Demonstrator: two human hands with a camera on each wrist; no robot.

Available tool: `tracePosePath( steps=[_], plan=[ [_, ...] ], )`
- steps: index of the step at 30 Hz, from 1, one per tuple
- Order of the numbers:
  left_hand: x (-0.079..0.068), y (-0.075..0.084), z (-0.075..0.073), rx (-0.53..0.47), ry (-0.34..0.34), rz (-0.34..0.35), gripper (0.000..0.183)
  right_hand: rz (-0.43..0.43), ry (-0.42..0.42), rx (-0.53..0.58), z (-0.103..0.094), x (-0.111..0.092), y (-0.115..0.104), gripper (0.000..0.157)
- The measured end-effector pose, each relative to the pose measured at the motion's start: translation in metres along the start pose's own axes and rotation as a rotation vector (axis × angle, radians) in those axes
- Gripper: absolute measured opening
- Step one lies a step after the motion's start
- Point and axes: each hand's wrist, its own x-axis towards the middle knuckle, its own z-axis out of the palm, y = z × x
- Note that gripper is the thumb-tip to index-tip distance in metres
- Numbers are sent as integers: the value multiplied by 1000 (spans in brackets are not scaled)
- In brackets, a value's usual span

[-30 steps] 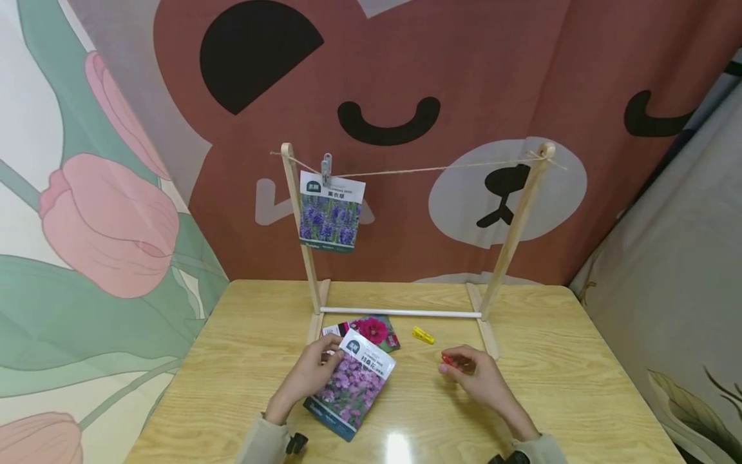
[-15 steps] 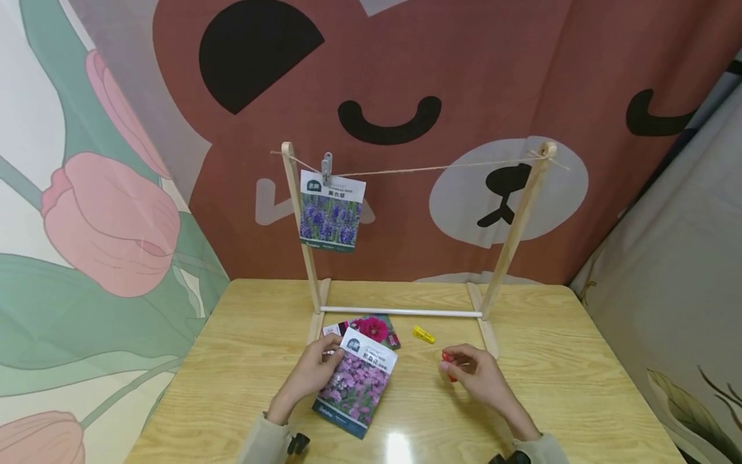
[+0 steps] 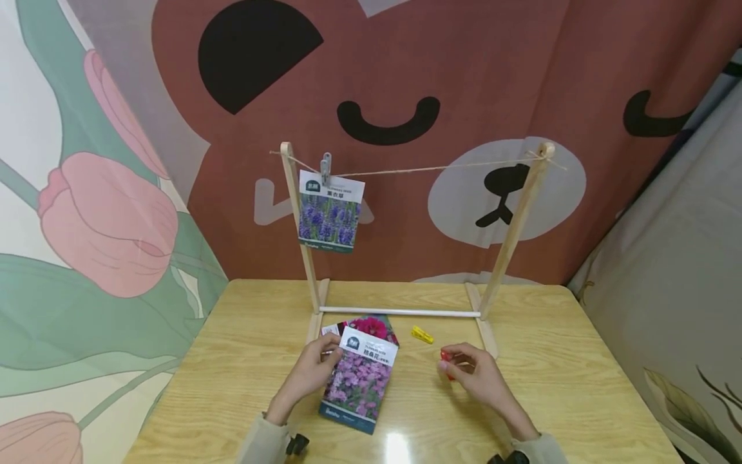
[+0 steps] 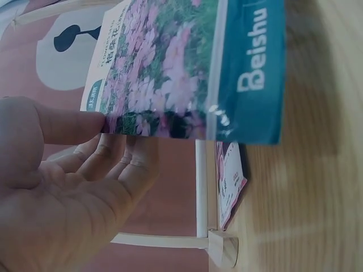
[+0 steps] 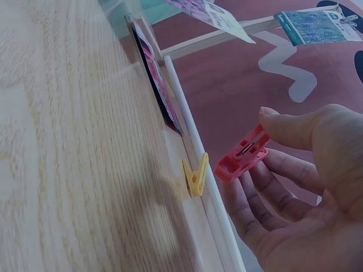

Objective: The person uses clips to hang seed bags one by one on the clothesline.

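Note:
My left hand (image 3: 315, 368) pinches the left edge of a seed packet (image 3: 359, 380) with pink-purple flowers, thumb in front and fingers behind. In the left wrist view the packet (image 4: 170, 68) stands tilted over the table. My right hand (image 3: 481, 374) holds a red clothespin (image 5: 244, 156) between thumb and fingers, its handle end at the thumb. A second seed packet (image 3: 373, 327) with a crimson flower lies on the table, partly hidden behind the held one. Between the hands, farther back, lies a yellow clothespin (image 3: 422, 334).
A wooden stand (image 3: 516, 232) with a white crossbar (image 3: 400, 312) carries a string (image 3: 417, 171) between its two posts. A lavender seed packet (image 3: 330, 216) hangs near the left post from a grey clothespin (image 3: 326, 169). A patterned curtain (image 3: 382, 77) backs the table (image 3: 556, 386).
The pink-flower packet has turned more upright in my left hand, its lower end swinging to the right. The red clothespin has turned slightly in my right fingers; both hands stay in place.

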Motion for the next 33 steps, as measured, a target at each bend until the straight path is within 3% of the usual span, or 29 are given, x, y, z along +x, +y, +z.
tracePosePath(
  steps=[8,21,33],
  plan=[
    [2,1,-1,-26,-11,-2,14,-30,5,24,1,0,-6,34],
    [1,8,-4,-121,55,-6,21,-124,16,0,0,3,-14,28],
    [0,8,-4,-126,70,-9,17,-153,16,9,-1,5,-20,25]
  ],
)
